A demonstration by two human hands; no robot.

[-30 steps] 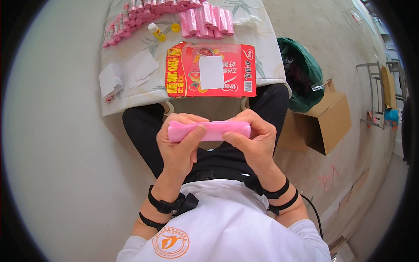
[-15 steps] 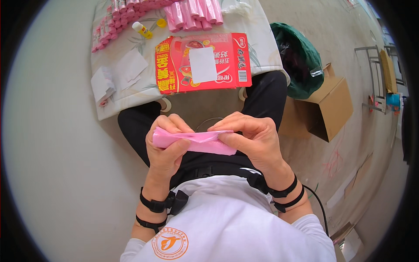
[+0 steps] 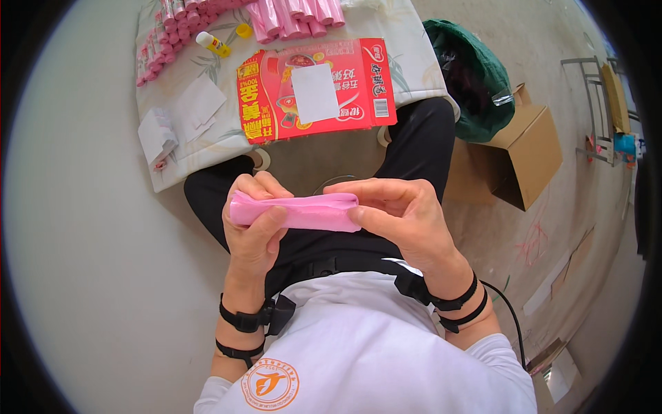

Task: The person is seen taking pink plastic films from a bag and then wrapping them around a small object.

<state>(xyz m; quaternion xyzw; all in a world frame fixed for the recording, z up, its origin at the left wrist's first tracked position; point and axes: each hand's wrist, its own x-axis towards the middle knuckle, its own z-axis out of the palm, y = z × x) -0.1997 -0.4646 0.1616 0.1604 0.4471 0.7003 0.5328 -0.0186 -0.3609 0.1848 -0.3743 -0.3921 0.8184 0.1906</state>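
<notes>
Across my lap, level between both hands, is a roll of thin pink plastic bags (image 3: 314, 212). My left hand (image 3: 254, 215) is closed round its left end, thumb on the near side and fingers behind. At the right end, my right hand (image 3: 396, 210) has its thumb on the near side and its fingertips along the top edge. A fold runs lengthwise along the top of the roll. Ahead on the table lies a flattened red carton (image 3: 365, 114) with a white paper slip (image 3: 315, 93) on it.
The patterned table (image 3: 200, 155) holds piled pink rolls (image 3: 293, 17), a glue stick (image 3: 214, 44), its yellow cap (image 3: 244, 30), loose paper slips (image 3: 200, 103) and a slip stack (image 3: 158, 136). To the right stand a green bag (image 3: 483, 103) and an open cardboard box (image 3: 527, 155).
Both hands and the roll have shifted slightly left and up. The loose plastic edge that my right fingers pinched now lies flatter against the roll, and those fingers have moved to its right end.
</notes>
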